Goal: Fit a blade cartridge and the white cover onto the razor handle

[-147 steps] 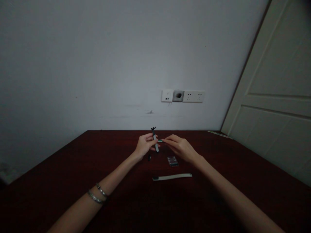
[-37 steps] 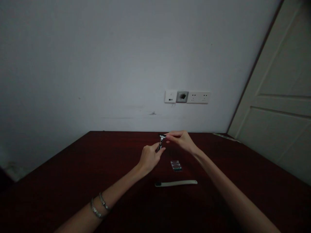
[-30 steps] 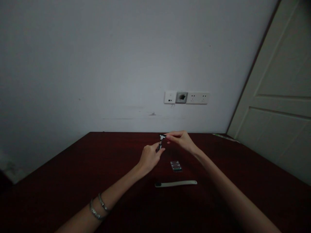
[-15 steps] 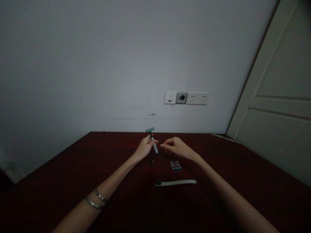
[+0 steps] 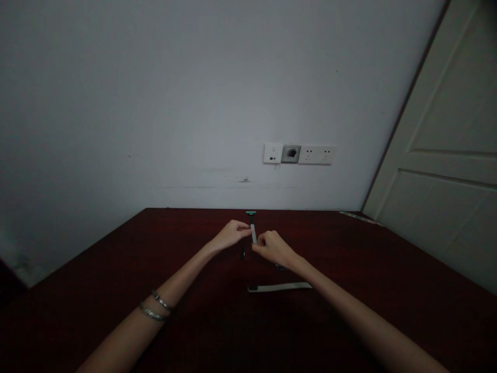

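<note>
A razor (image 5: 253, 233) with a pale handle and a green-edged head points away from me above the table. My left hand (image 5: 231, 235) pinches its handle near the neck. Lower down, the fingers of my right hand (image 5: 275, 247) are closed around the handle's near end. Just below the left fingertips lies a small black piece (image 5: 243, 253), too dark to identify. My right wrist mostly covers a small clear pack (image 5: 279, 267). Closer to me rests a long pale strip-like handle (image 5: 281, 287) with a dark left end, its right end hidden by my forearm.
The dark red table (image 5: 186, 331) meets a pale wall with wall sockets (image 5: 316, 154) behind it. A panelled door (image 5: 446, 160) stands at the right. A flat light strip (image 5: 359, 217) lies by the table's far right edge.
My right hand has moved left and nearer, and has taken hold of the razor's lower end. The razor has turned more upright, its head shifting right. My right arm now covers most of the pack.
</note>
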